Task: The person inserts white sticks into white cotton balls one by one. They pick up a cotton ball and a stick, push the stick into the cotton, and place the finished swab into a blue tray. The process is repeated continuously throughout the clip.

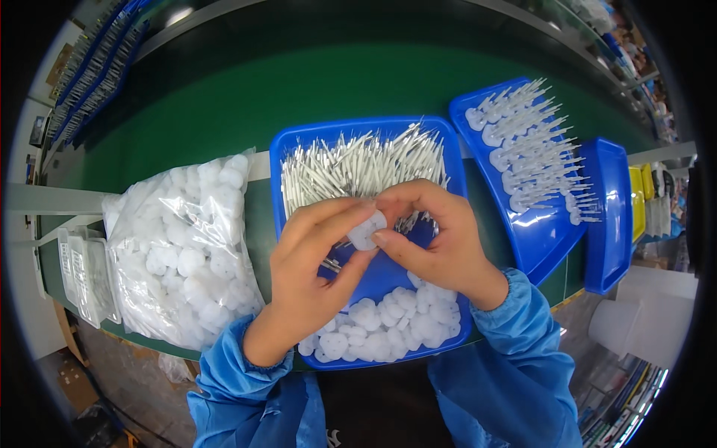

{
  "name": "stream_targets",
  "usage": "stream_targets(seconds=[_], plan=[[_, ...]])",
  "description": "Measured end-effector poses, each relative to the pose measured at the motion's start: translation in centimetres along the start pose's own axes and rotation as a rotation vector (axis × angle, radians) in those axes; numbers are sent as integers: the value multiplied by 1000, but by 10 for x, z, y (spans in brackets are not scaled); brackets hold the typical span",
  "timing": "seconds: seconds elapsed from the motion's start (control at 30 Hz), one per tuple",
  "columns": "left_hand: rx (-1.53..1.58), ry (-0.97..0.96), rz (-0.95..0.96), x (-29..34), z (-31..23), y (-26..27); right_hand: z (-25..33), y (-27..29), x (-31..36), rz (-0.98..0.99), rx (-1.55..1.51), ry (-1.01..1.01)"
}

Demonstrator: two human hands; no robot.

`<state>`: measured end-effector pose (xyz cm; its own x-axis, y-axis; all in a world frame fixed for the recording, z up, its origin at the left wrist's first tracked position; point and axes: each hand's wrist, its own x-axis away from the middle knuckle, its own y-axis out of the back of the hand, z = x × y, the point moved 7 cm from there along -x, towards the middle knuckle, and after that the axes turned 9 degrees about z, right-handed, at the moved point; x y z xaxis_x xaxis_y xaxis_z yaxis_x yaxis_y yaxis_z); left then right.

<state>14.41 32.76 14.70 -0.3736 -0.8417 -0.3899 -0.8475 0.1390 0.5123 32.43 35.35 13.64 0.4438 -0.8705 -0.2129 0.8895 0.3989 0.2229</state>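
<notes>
**Both hands pinch one white disc above the blue tray**

At the far left of the green counter (224, 97) lie a few flat clear packets (86, 272); just beside them sits a bulging clear bag of white plastic discs (187, 250), its near end hanging over the counter's edge. Next comes the left hand (310, 276), blue sleeve at the wrist, its grip closed with thumb and fingertips on a small white disc (367, 230); the right hand (433, 239) meets it from the other side, its grip narrow on the same disc, so the piece is held between the two hands just above the middle of the blue tray (287, 160). That tray carries a heap of thin white pins (358, 160) at its far end and a pile of loose white discs (388, 321) at its near end; a pin may already be seated in the held disc, though the fingers hide it. Further right a second blue tray (549, 243), tilted, holds rows of assembled pins on discs (530, 153); an empty-looking blue tray (609, 216) leans just beside it at the counter's right end.
</notes>
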Motion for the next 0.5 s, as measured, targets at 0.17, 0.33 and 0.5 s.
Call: stream_targets(seconds=[0.17, 0.33, 0.5], plan=[[97, 24, 33, -3, 0, -1, -11, 4, 3, -15, -112, -68], [50, -25, 57, -4, 0, -4, -22, -1, 3, 19, -311, -185], [80, -21, 77, 1, -4, 0, -9, 0, 13, 25, -277, -122]])
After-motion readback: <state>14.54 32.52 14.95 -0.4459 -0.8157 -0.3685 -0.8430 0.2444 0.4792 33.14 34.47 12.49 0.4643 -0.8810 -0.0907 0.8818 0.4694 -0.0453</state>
